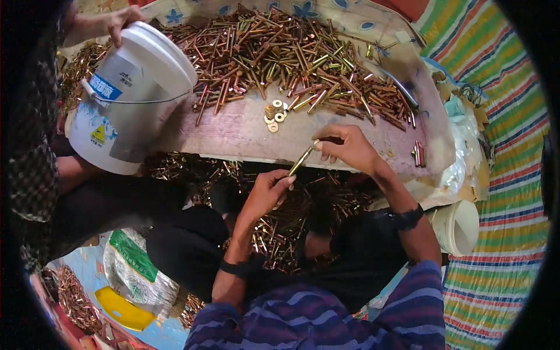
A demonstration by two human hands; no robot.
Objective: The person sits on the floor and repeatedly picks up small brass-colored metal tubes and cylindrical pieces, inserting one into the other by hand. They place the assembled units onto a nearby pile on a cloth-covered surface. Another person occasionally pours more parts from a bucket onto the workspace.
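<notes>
A brass-coloured bolt [301, 159] slants between my two hands, above the near edge of the table. Its lower end is pinched in the closed fingers of my left hand [267, 192]. The fingers of my right hand [350, 148] close around its upper end; whether a small nut or washer sits there, I cannot tell. Just beyond my hands lies a small heap of washers [279, 118] on the pinkish cloth. Behind them spreads a large pile of long bolts [280, 52]. Several bolts [419, 154] stand grouped to the right of my right hand.
At the left, another person's hand [119, 24] grips the rim of a tilted white bucket [137, 137]. More bolts [271, 239] lie below the table around my legs. A curved metal bar [399, 87] rests at the pile's right side. A white tub [465, 227] stands at lower right.
</notes>
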